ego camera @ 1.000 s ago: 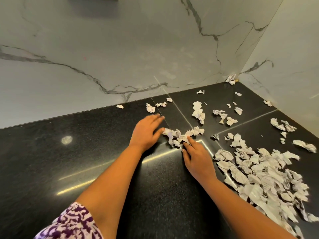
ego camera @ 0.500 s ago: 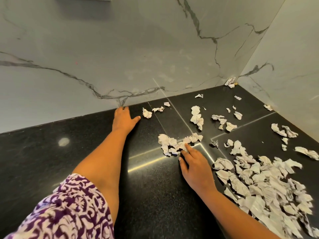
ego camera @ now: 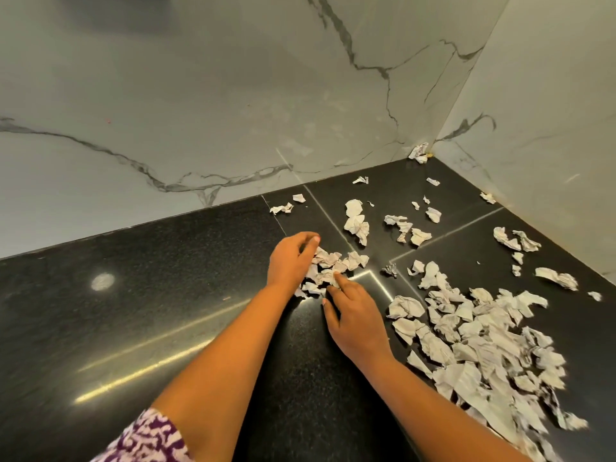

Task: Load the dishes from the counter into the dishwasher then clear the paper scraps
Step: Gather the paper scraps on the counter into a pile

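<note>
Cupping small paper scrap cluster (ego camera: 333, 265) between both hands on glossy speckled black granite counter (ego camera: 133, 328) | left hand (ego camera: 293, 258): fingers curled at cluster's left edge, pinch not discernible | right hand (ego camera: 356, 318): fingers fairly straight, touching near edge | large scrap heap (ego camera: 483, 345) lying right of right hand, nearer it | scraps thin, crumpled, printed

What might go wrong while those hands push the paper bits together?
1. The small pile sits loosely between the left hand and the right hand, so light scraps may slip out sideways.
2. The corner scrap, tucked where the marble walls meet, is easy to miss.
3. The right forearm lies close to the big pile and might scatter it.
</note>
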The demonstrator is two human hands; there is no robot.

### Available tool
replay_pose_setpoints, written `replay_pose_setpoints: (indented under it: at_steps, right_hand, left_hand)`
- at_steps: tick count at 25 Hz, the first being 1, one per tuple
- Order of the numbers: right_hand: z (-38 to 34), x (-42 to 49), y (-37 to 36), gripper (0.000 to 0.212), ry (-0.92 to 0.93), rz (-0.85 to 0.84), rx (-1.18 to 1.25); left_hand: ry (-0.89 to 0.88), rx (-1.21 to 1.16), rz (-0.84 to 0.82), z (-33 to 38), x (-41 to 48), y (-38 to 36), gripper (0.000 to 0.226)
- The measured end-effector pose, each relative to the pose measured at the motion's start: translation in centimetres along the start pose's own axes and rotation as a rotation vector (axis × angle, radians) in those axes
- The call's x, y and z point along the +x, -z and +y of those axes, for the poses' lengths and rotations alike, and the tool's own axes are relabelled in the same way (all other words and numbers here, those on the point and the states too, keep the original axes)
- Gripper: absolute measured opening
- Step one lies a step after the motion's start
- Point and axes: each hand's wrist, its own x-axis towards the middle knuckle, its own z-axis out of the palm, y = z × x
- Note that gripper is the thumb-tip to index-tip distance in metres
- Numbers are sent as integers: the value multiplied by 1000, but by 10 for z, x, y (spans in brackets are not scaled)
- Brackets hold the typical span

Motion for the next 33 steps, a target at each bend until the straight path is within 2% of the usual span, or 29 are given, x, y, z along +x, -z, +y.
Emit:
replay_pose_setpoints:
  at_steps: [1,3,5,7,10,12,13,15,17,19,21,23,25,28,30,33]
  right_hand:
    - [0,1,1,29,0,2,2]
    - [-1,2,3,36,9,-1,55]
    - [-2,3,7,42,25,23,120]
    - [-4,4,10,39,42,77,138]
    - [-6,-5,23,27,-5,49,127]
    - [-8,-3,28,19,-33,-38,69]
    - [-6,-7,37,18,-57,-102,24]
    - [2,-19,52,22,-61,-198,-38]
    - [17,-39,74,25,-90,-182,-1]
    - [40,-61,97,25,-229,-49,96]
    - [71,-80,116,31,-432,-3,20]
    - [98,-91,127,42,-667,-155,-134]
    - [103,-94,123,50,-770,-299,-92]
    - [80,-87,107,58,-576,-390,15]
    - [66,-80,104,57,-479,-380,75]
    - [80,-78,116,44,-484,-130,100]
  left_hand:
    - [-9,77,57,0,-9,-6,28]
    - [-80,165,9,6,-29,-20,32]
    - [-114,136,-86,17,-48,-34,37]
    - [-134,109,-97,18,-59,-39,45]
    - [-166,85,17,15,-65,-36,59]
    - [-112,189,130,7,-59,-29,63]
    - [-96,247,132,10,-58,-30,64]
    - [-116,332,-5,17,-61,-34,64]
    - [-171,352,-185,26,-68,-47,73]
    - [-192,326,-269,36,-76,-59,75]
    - [-155,275,-243,45,-80,-66,73]
    - [-97,219,-169,49,-80,-66,68]
    - [-105,242,-115,47,-81,-64,72]
    - [-120,275,-98,48,-82,-64,86]
    - [-122,287,-75,47,-81,-64,85]
    - [-146,303,-62,45,-82,-64,80]
